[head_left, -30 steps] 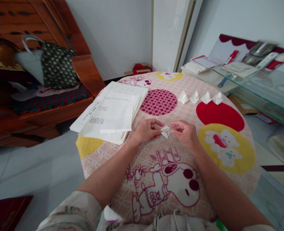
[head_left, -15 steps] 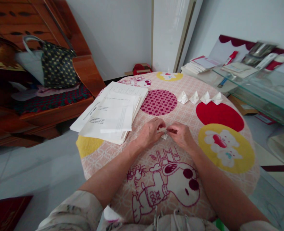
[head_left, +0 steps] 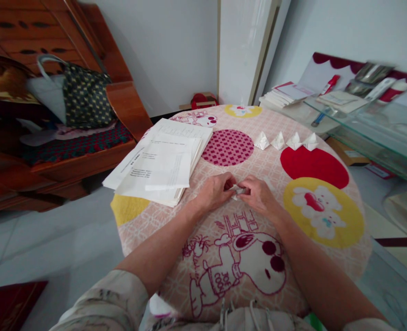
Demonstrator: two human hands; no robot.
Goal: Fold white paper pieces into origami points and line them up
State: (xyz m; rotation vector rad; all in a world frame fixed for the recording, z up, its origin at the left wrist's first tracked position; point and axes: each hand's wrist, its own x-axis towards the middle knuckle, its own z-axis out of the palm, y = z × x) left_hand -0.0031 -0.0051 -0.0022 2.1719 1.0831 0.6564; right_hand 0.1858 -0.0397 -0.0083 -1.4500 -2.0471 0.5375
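Between my two hands is a small piece of folded white paper (head_left: 237,190), just above the patterned tablecloth (head_left: 175,243). My left hand (head_left: 217,191) pinches its left side, fingers curled in. The right side is pinched by my right hand (head_left: 257,195), thumb and fingers closed. My fingers cover much of the paper, so its full shape cannot be made out. Beyond my hands, several folded paper boats (head_left: 261,140) stand in a row near the table's far right. A stack of printed paper sheets (head_left: 169,161) lies to the left of my hands.
To the right stands a glass shelf (head_left: 369,124) holding papers and metal bowls (head_left: 372,72). At the left, a wooden bench (head_left: 127,105) carries a dark patterned bag (head_left: 86,94). A white column (head_left: 241,50) rises behind the round table.
My fingers have shifted slightly on the folded paper, and more of it shows between them. The boats and the stack of sheets have stayed put.
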